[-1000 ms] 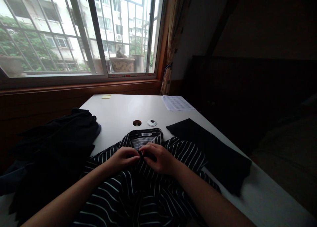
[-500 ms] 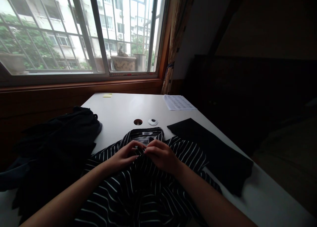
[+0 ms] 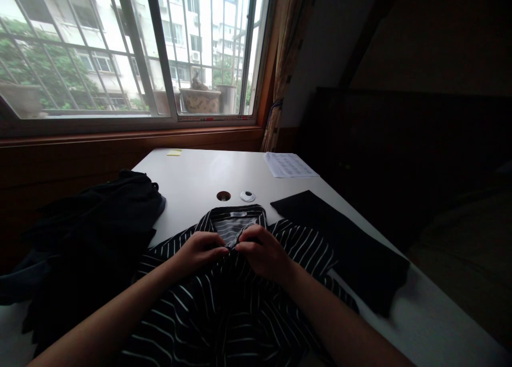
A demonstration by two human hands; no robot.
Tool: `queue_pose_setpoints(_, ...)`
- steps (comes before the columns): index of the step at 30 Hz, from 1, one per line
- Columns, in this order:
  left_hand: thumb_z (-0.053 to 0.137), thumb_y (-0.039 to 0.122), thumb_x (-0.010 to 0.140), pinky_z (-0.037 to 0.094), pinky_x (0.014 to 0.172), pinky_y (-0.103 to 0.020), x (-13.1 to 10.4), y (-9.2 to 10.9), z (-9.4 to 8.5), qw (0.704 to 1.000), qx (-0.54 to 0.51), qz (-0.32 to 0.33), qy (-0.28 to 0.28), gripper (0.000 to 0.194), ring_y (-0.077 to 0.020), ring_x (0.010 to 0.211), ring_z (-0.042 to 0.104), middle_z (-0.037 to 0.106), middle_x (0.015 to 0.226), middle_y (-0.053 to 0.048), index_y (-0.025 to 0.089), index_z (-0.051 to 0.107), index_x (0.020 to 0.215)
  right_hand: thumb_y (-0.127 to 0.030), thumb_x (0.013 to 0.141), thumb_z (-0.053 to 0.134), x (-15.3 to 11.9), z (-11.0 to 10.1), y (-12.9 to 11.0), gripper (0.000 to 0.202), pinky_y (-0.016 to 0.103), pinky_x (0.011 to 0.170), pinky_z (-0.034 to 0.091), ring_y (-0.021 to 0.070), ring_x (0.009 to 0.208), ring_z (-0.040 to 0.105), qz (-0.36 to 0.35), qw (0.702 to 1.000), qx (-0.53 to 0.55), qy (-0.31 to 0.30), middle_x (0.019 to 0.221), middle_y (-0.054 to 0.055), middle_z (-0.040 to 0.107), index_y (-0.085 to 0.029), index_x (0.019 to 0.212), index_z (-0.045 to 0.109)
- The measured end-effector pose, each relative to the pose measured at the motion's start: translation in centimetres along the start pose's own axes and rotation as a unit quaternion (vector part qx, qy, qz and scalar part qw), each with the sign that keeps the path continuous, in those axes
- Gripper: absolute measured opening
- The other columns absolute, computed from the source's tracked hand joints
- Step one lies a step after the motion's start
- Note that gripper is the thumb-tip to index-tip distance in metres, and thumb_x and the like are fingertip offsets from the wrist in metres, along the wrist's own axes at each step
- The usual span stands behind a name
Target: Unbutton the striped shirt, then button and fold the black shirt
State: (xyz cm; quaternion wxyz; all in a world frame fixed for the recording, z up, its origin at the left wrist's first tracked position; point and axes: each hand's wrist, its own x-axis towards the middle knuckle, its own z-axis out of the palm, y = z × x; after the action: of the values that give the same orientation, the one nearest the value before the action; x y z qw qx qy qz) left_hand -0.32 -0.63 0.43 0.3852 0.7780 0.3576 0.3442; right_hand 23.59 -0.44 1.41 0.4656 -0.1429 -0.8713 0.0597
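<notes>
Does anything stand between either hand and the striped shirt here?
Nothing visible does: the left hand and right hand both pinch the striped shirt at its collar opening. The dark clothes and black cloth lie off to the sides.

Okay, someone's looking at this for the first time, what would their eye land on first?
Probably the barred window at the upper left, by far the brightest thing here. Next, the black-and-white striped shirt at lower centre on the white table, its front pinched between the left hand and right hand near the collar. Dark clothing lies heaped to the left.
</notes>
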Motion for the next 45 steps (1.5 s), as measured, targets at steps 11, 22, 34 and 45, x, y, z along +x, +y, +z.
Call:
queue_pose_setpoints(11,0.067,0.035,0.09,0.047,0.064,-0.023,-0.28,0.81,0.1,0.997,0.005,0.042,0.064,0.024,-0.0148,0.067,0.064,0.072,0.075,-0.005,0.012,0.075,0.088,-0.005,0.092,0.054,0.23,-0.41,0.13,0.03,0.034,0.085,0.056,0.0172,0.096,0.056,-0.035,0.998,-0.043,-0.008,0.103,0.005,0.055,-0.024,0.114,0.06)
queue_pose_setpoints(22,0.068,0.038,0.089,0.046,0.063,-0.024,-0.34,1.17,0.03,0.998,-0.032,0.008,0.06,0.028,-0.0153,0.068,0.061,0.07,0.074,-0.006,0.011,0.075,0.086,-0.01,0.094,0.058,0.18,-0.37,0.09,0.023,0.033,0.084,0.058,0.0176,0.097,0.058,-0.054,0.996,-0.071,-0.012,0.103,0.005,0.059,-0.024,0.111,0.063)
queue_pose_setpoints(34,0.067,0.04,0.087,0.05,0.073,-0.028,-0.17,0.74,0.07,0.996,-0.08,-0.048,-0.003,0.029,-0.0187,0.081,0.063,0.071,0.086,-0.006,0.013,0.072,0.095,-0.013,0.096,0.06,0.47,0.0,-0.02,0.017,0.032,0.093,0.059,0.0178,0.11,0.06,-0.056,0.995,-0.081,-0.007,0.105,0.004,0.059,-0.023,0.109,0.06)
queue_pose_setpoints(45,0.068,0.037,0.086,0.049,0.072,-0.027,-0.18,0.98,0.05,0.998,-0.041,-0.03,0.037,0.024,-0.0174,0.077,0.061,0.069,0.081,-0.004,0.013,0.07,0.087,-0.014,0.092,0.066,0.56,0.08,-0.36,0.021,0.04,0.092,0.055,0.0189,0.094,0.06,-0.079,0.984,-0.161,-0.014,0.087,0.0,0.061,-0.028,0.108,0.063)
